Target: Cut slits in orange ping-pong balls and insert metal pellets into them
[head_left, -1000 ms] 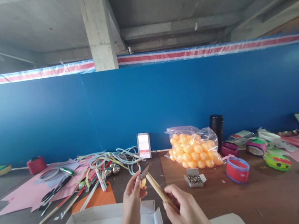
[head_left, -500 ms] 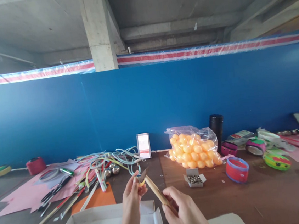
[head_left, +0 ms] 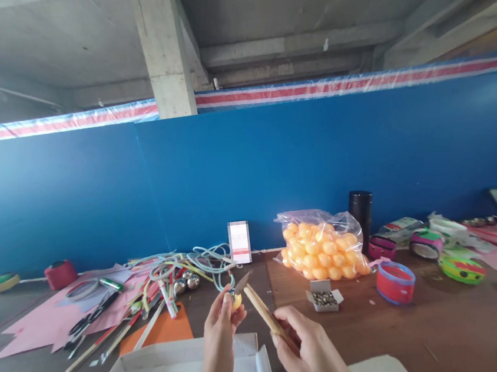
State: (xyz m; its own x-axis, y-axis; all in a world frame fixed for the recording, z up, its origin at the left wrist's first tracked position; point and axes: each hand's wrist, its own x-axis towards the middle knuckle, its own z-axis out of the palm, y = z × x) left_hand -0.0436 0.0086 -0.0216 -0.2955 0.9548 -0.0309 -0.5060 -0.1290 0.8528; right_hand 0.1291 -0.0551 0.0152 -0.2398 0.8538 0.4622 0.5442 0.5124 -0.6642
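My left hand (head_left: 219, 325) is closed in a pinch on a small pointed blade (head_left: 242, 283) with a rounded yellow and blue piece at its base. The fingers hide part of it, so I cannot tell its exact kind. The fingers of my right hand (head_left: 307, 345) wrap round a short wooden stick (head_left: 261, 308). It slants up and to the left, its far end close to the blade. Both hands are in the air above the back edge of an open white cardboard box (head_left: 160, 356), which lies below my left hand.
Left lie pink paper sheets (head_left: 28, 333), black-handled scissors (head_left: 89, 317) and coils of pale blue cord (head_left: 168, 267). Ahead stands a bag of orange balls (head_left: 320, 252), with a small box of metal pieces (head_left: 325, 300) before it. Tape rolls (head_left: 395, 283) and a black cylinder (head_left: 361, 215) are right.
The wooden stick and my right hand have moved slightly right, widening the gap to the blade. The blade in my left hand has tipped up a little. Both holds are the same.
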